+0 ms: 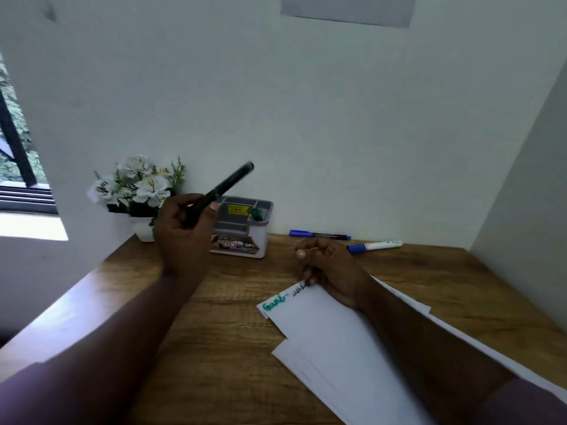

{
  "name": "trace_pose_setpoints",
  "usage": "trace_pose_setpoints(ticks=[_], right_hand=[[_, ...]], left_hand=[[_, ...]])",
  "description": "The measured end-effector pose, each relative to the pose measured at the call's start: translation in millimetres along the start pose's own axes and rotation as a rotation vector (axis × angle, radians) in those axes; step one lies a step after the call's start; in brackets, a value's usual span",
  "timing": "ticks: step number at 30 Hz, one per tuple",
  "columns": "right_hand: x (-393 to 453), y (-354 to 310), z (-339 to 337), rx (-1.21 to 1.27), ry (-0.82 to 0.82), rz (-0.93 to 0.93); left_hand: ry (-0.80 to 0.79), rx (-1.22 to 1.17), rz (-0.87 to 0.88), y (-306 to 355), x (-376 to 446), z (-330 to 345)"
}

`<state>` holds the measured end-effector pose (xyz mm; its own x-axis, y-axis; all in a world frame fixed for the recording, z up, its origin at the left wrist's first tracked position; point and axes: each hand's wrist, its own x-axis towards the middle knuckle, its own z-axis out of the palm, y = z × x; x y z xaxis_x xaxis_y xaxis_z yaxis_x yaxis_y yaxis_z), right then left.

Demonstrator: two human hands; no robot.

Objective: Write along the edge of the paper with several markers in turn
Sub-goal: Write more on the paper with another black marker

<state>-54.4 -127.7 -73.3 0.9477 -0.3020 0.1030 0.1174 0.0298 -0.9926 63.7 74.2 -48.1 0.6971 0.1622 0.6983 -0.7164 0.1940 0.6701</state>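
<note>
Paper (334,342) lies in a loose stack of white sheets on the right half of the wooden table (214,317), slanting from near the middle toward the lower right corner, and both hands sit at or above its far end. The right hand (328,268) rests on the top sheet's far edge with fingers curled inward; whether they pinch anything cannot be told, since no pen tip shows. Just beside those fingers, along the sheet's edge, runs a short dark scribble (300,290), and further toward the corner a green word (274,303). The left hand (184,231) is raised off the table, left of the paper and well apart from it, gripping a black marker (222,191) whose free end points up and to the right. Behind that hand stands a grey plastic organiser box (245,228) with a yellow label and a green marker (257,213) upright in one of its compartments. Left of the box, against the wall, is a white pot of white flowers (138,188). Beyond the right hand lie a blue-capped dark marker (319,234) and, near it, a blue-capped white marker (374,246), both flat on the table. A window (18,167) shows at the far left.
</note>
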Motion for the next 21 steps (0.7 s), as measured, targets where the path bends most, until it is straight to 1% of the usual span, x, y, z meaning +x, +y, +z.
trace_pose_setpoints(ticks=[3, 7, 10, 14, 16, 18, 21], right_hand=[[-0.2, -1.2, 0.0, 0.027, 0.015, 0.008], [-0.3, -0.5, -1.2, 0.03, 0.03, 0.02], [0.1, 1.4, -3.1, 0.029, 0.023, 0.022], [1.8, 1.9, -2.4, 0.032, 0.024, 0.021], [2.0, 2.4, -2.2, 0.045, 0.025, 0.017], [2.7, 3.4, -2.3, 0.044, 0.026, 0.017], [2.6, 3.2, -1.8, 0.026, 0.024, 0.017]], left_hand=[[-0.064, 0.043, -0.067, -3.8, 1.0, 1.5], [-0.066, 0.098, -0.159, -9.1, 3.0, -1.1], [-0.077, 0.114, -0.18, -16.4, 6.4, -6.6], [-0.035, 0.116, -0.195, -16.4, 11.4, -6.8], [-0.039, 0.146, -0.184, -16.4, 12.8, -6.8], [-0.111, 0.192, -0.185, -18.3, 11.7, -7.7], [-0.267, 0.225, -0.267, -29.7, 7.7, -4.6]])
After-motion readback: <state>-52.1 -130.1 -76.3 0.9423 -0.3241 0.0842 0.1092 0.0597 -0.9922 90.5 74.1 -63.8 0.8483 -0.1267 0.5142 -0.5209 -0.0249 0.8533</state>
